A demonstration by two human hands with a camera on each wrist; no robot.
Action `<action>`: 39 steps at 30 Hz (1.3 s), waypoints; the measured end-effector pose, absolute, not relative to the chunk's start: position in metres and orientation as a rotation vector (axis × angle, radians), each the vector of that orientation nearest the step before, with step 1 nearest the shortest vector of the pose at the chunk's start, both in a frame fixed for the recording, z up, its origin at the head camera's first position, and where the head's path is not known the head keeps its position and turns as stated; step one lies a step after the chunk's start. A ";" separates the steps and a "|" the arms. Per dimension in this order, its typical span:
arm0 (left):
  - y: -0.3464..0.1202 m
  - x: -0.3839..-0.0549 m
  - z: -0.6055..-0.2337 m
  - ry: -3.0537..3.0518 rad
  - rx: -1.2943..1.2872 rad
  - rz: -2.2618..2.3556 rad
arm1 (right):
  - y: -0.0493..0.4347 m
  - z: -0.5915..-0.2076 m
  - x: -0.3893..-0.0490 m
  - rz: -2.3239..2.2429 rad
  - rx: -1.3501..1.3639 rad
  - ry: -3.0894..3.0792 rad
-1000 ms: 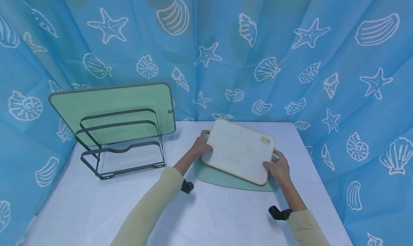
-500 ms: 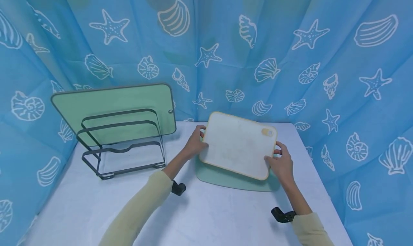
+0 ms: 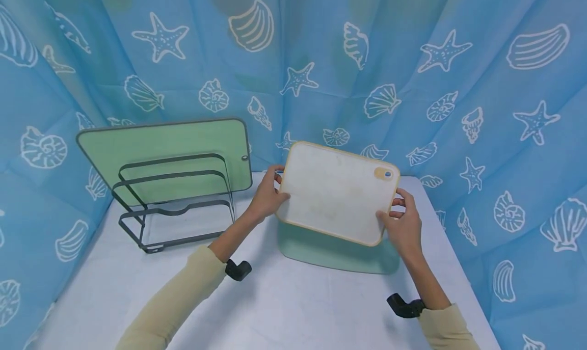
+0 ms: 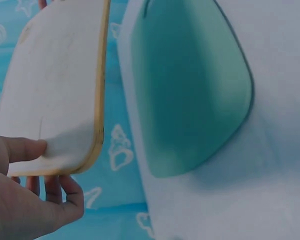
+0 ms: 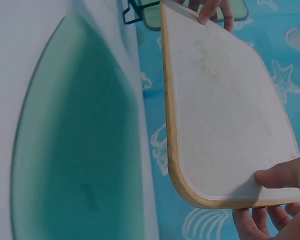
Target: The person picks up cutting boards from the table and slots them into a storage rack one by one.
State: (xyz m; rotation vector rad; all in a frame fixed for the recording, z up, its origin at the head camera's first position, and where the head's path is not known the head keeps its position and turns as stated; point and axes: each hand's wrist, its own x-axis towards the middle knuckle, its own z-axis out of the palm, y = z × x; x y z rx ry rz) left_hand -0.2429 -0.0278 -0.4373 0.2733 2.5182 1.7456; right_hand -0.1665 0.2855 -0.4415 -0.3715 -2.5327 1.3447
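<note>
A white cutting board (image 3: 337, 192) with a yellow rim hangs tilted in the air between both hands, a small hole in its upper right corner. My left hand (image 3: 268, 197) pinches its left edge, thumb on the white face and fingers behind. At the opposite edge my right hand (image 3: 404, 223) grips it the same way. Beneath it a green cutting board (image 3: 339, 253) lies flat on the table, apart from the white one and partly hidden by it. Both wrist views show the gap, with the white board (image 4: 60, 85) raised off the green board (image 5: 85, 140).
On the left stands a dark metal rack (image 3: 176, 212) with several bars. A larger green board (image 3: 169, 161) with a grey rim leans upright in its rear slot. Behind the white table (image 3: 293, 314) hangs a blue shell-patterned curtain (image 3: 321, 59).
Both hands have lifted the white board off the green one, upward and slightly left, and its face has tipped more upright. The green board and the rack stay in place.
</note>
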 end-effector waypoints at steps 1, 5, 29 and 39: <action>-0.030 -0.242 -0.434 2.518 0.280 1.758 | 0.284 -0.439 -0.166 1.351 -0.363 -2.525; -0.038 -0.237 -0.421 2.513 0.306 1.806 | 0.276 -0.429 -0.164 1.396 -0.312 -2.478; -0.104 -0.209 -0.367 2.630 0.411 1.936 | 0.225 -0.372 -0.179 1.509 0.061 -2.322; -0.140 -0.203 -0.355 2.697 0.386 1.937 | 0.191 -0.355 -0.193 1.586 0.214 -2.258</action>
